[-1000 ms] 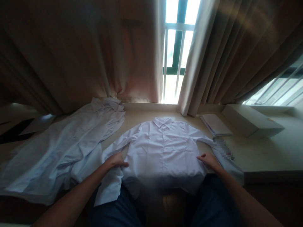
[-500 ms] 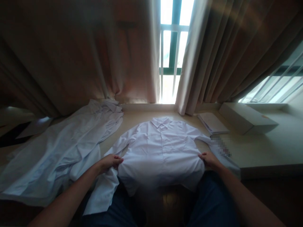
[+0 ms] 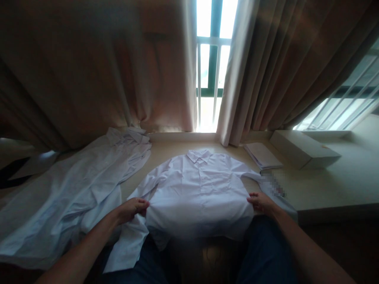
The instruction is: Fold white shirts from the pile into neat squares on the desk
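A white collared shirt (image 3: 201,185) lies front up on the pale ledge, its collar toward the window and its lower part hanging over the near edge. My left hand (image 3: 133,208) pinches its left side edge, and my right hand (image 3: 262,202) pinches the right side edge at about the same height. The left sleeve runs beneath my left hand, with its cuff drooping over my leg. Toward the right, the other sleeve stretches out past my right hand. The shirt's bottom hem is blurred.
Rumpled white garments (image 3: 74,197) are heaped on the ledge (image 3: 166,145) at left. A flat white packet (image 3: 263,155) and a white box (image 3: 304,150) sit at the right. Behind the ledge hang long curtains (image 3: 166,79) beside a barred window (image 3: 209,75). My knees are below.
Both hands still grip the shirt's sides; my left hand has shifted slightly left and down. The whole view has shifted a little. The shirt's lower part hangs slightly differently.
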Demonstrator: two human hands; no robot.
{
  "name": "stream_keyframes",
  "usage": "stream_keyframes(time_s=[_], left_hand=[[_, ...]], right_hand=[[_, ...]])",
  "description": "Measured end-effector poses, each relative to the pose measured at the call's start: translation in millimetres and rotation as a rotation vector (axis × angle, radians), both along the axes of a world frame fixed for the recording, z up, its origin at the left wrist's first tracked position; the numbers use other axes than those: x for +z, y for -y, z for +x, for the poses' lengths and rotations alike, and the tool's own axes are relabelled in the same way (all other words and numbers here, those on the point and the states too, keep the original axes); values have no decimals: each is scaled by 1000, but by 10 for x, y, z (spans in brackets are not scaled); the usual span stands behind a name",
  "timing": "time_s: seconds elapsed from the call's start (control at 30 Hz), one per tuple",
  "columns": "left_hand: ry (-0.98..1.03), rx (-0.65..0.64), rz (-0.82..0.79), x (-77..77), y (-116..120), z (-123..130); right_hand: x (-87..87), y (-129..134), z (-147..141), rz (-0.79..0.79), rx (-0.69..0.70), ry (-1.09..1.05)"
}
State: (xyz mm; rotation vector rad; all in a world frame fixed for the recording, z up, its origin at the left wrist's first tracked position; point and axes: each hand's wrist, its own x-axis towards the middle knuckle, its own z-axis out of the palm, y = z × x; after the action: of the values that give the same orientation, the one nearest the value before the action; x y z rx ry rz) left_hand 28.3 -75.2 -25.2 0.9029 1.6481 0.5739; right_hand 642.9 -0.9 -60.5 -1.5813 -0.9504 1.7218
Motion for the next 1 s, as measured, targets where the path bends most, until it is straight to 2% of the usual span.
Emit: stream_keyframes(time_s=[0.1,0.2,0.33,0.5,0.73,1.0], left_hand=[[133,-90,71,-16,-23,28],[157,-62,79,-46,-42,52],[131,-52,31,-67,-17,68],[24,-50,94,-118,18,48],[75,34,95,-137,73,0],[71,67,-15,-99,41,20]], right_hand=[[3,-12,-2,6,14,-7],[-38,-42,-2,11,13,-9],[-93,-65,22,25,-3,-40],[-121,-76,45,12,-33,-50],[-99,-65,29,30,-65,26],[-45,-68,-24,74,-20,234]])
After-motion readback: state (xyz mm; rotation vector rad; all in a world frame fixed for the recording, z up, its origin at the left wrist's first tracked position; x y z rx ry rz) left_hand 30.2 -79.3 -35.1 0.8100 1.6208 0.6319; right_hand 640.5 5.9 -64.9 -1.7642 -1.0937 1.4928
